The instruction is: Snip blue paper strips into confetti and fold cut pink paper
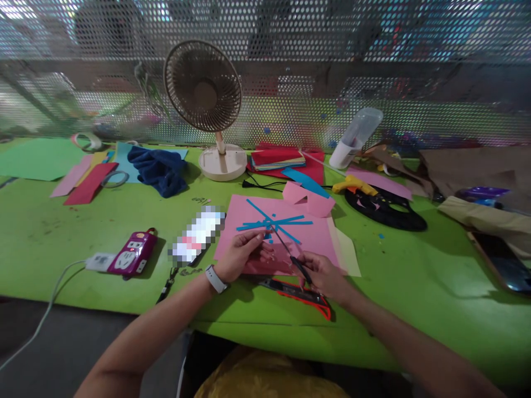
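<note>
My right hand [321, 276] is closed round the black handles of a pair of scissors [301, 270], whose blades point up and left. Across from it, my left hand [246, 251] has thumb and forefinger pinched together at the blade tips; whatever lies between them is too small to make out. Both hands are over a sheet of pink paper [238, 213]. Blue paper strips [292, 220] cross on that sheet, with small cut blue bits around their middle. Close below the hands lies a utility knife [296, 291] with a red-orange edge.
A fan [223, 163] stands at the back, before a perforated metal screen [286, 124]. Left are a phone [199, 235], a purple power adapter [133, 254] and a dark blue cloth [160, 168]. Right are a yellow glue gun [355, 185], a black disc [398, 215] and another phone [501, 260].
</note>
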Action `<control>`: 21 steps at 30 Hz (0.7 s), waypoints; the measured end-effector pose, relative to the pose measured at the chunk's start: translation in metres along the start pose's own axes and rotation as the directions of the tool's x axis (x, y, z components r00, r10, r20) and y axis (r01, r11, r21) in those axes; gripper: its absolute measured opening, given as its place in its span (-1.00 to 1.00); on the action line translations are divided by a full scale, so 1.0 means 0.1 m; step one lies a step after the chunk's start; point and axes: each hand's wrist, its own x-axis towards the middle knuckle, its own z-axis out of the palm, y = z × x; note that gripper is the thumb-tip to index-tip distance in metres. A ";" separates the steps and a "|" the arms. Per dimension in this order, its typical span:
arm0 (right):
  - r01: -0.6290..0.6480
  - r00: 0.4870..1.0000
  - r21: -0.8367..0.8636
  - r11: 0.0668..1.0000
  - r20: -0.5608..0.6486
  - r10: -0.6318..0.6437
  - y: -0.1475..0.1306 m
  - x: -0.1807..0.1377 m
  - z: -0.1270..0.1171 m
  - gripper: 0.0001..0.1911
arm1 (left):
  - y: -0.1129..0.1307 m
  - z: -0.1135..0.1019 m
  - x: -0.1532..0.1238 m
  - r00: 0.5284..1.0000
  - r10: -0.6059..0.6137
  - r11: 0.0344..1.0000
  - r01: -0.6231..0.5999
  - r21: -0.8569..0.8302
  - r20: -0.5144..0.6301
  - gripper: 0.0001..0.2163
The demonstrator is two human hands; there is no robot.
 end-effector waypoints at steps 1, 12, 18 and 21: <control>-0.005 1.000 0.003 1.000 0.005 0.005 0.00 0.00 0.00 -0.49 | 0.00 -0.01 0.00 1.000 0.012 1.000 -0.012 -0.012 -0.003 -0.55; -0.033 0.999 0.029 0.999 0.030 0.032 -0.07 -0.02 -0.01 -0.52 | 0.00 0.00 -0.04 0.986 0.147 0.989 -0.149 0.018 0.084 -0.51; 0.014 0.999 0.080 0.997 -0.054 -0.010 -0.10 -0.04 -0.04 -0.53 | 0.13 -0.07 -0.05 0.951 0.302 0.936 -0.309 0.172 0.062 -0.57; 0.047 0.997 0.121 0.992 -0.062 -0.040 -0.08 -0.03 -0.07 -0.56 | 0.23 -0.14 -0.02 0.848 0.521 0.793 -0.436 0.426 -0.101 -0.70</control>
